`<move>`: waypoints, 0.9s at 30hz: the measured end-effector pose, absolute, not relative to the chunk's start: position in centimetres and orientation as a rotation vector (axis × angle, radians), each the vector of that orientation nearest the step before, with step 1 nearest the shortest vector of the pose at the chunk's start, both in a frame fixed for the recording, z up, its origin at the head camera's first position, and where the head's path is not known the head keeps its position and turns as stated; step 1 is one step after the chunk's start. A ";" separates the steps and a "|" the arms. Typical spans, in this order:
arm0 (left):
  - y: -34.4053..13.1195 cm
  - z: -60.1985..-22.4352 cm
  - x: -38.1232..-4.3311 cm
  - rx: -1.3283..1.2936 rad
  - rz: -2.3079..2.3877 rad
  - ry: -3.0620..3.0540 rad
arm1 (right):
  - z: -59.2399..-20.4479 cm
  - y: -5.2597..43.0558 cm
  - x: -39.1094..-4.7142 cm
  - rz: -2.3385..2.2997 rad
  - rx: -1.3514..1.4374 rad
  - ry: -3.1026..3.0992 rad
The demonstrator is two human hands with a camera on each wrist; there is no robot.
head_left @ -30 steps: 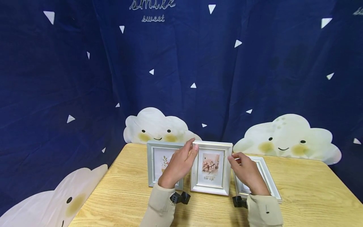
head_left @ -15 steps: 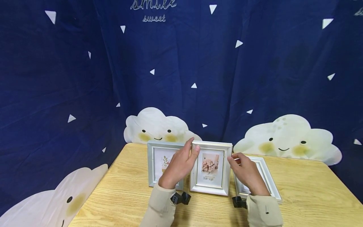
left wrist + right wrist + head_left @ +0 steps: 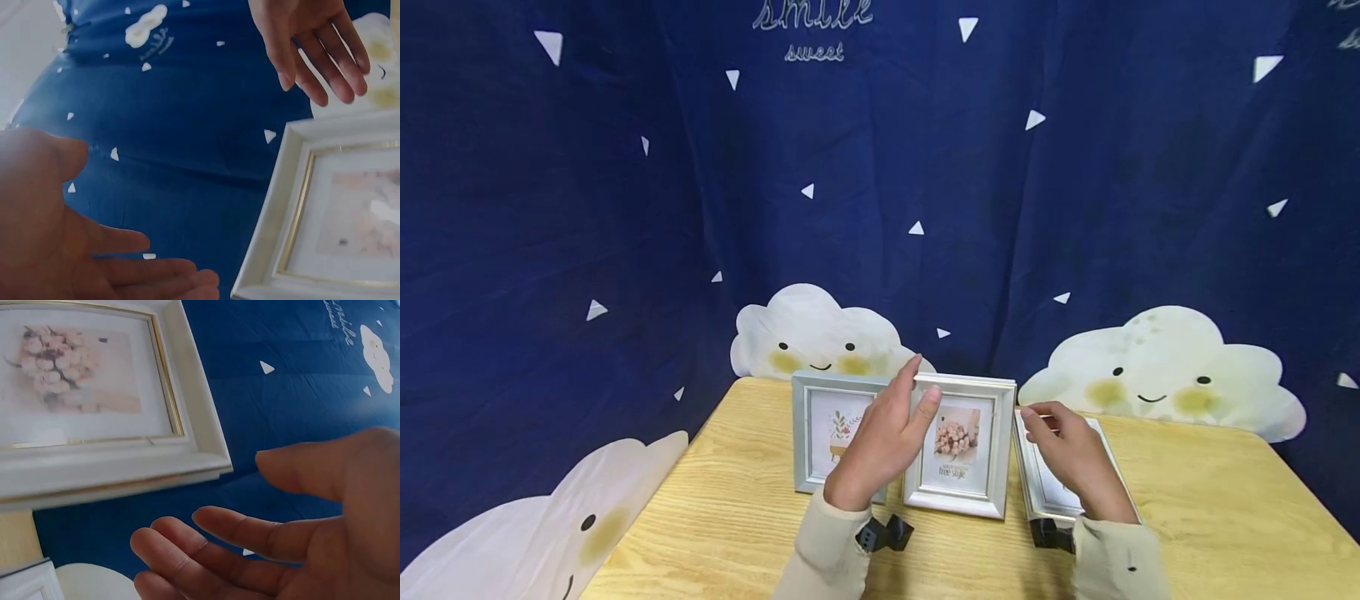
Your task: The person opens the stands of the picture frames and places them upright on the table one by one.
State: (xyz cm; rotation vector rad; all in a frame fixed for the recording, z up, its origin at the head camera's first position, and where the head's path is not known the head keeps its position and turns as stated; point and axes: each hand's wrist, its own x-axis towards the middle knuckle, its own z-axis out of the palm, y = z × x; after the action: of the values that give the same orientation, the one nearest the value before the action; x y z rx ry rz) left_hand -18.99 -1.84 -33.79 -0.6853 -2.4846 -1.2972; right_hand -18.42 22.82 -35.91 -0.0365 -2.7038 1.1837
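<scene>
Your left hand (image 3: pixel 883 433) and right hand (image 3: pixel 1071 450) sit either side of a white picture frame (image 3: pixel 957 454), both spread wide and, in the wrist views, apart from it.

Your left is nearly straight; your right is loosely bent, thumb well away from the rest. Between them the white picture frame stands on the tabletop (image 3: pixel 700 517), showing pink flowers (image 3: pixel 955 438). Behind your left hand, partly hidden by it, stands a blue-grey frame (image 3: pixel 820 412). Beneath your right hand, a pale frame (image 3: pixel 1051 487) lies flat. Beyond both hands hangs a blue curtain (image 3: pixel 850 183) printed with clouds (image 3: pixel 816 329).
</scene>
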 end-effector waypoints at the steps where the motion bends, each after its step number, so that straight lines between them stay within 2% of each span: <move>1: -1.6 -33.8 -18.9 -0.712 -1.307 -2.456 | -35.9 23.2 -18.2 1.191 -0.051 -2.708; 15: 4.8 -34.7 -16.7 -1.089 -1.385 -2.341 | -36.1 28.1 -16.3 1.265 -0.202 -2.713; 22: 9.0 -35.0 -16.3 -1.005 -1.298 -2.479 | -36.0 31.0 -16.4 1.367 -0.196 -2.688; 27: 11.6 -35.1 -16.4 -0.897 -1.400 -2.540 | -36.1 32.8 -17.2 1.459 -0.198 -2.713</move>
State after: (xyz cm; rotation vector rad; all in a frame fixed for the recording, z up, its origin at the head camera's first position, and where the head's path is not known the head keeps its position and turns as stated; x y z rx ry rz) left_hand -16.41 11.64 -35.08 -0.8966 -2.5402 -1.4003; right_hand -17.16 32.78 -36.12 -0.1983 -2.7128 1.4587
